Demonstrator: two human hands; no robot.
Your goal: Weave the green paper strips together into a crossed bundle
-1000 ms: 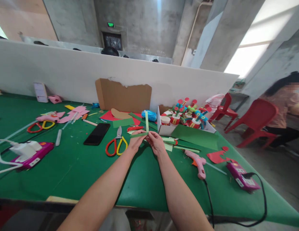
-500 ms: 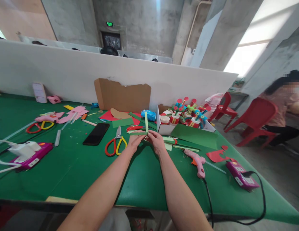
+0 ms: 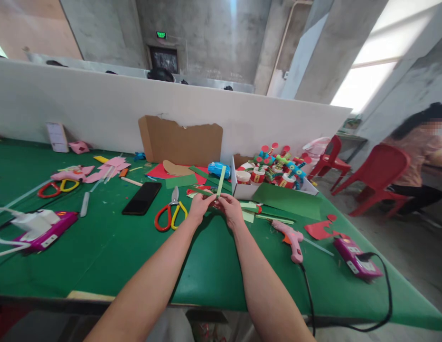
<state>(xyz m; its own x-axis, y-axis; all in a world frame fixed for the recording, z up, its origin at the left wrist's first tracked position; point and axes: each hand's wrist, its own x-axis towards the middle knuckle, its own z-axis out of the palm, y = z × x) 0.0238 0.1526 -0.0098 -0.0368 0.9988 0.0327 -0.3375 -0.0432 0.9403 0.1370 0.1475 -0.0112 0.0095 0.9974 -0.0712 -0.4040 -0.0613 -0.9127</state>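
Observation:
Between my hands are two narrow paper strips that cross at my fingertips. The light green strip (image 3: 221, 179) points up and away, while the darker green strip (image 3: 201, 190) reaches out to the left. My left hand (image 3: 200, 206) pinches them from the left side. From the right, my right hand (image 3: 229, 207) pinches the same crossing, its fingertips almost meeting the left ones. The fold itself is partly hidden by my fingers. Just left of my hands lie scissors (image 3: 170, 213) with red and yellow handles. Close to my right hand are loose light green strips (image 3: 249, 216).
A pink glue gun (image 3: 294, 240) lies to the right, its cord hanging over the front edge. Behind it stands a white box (image 3: 242, 192) of paper-craft figures. A black phone (image 3: 141, 198) is at the left. Purple power strips (image 3: 356, 261) sit at both sides.
The light green strip has swung from upright to leaning right. The other strip now shows its darker side and angles up to the left. My hands have barely shifted.

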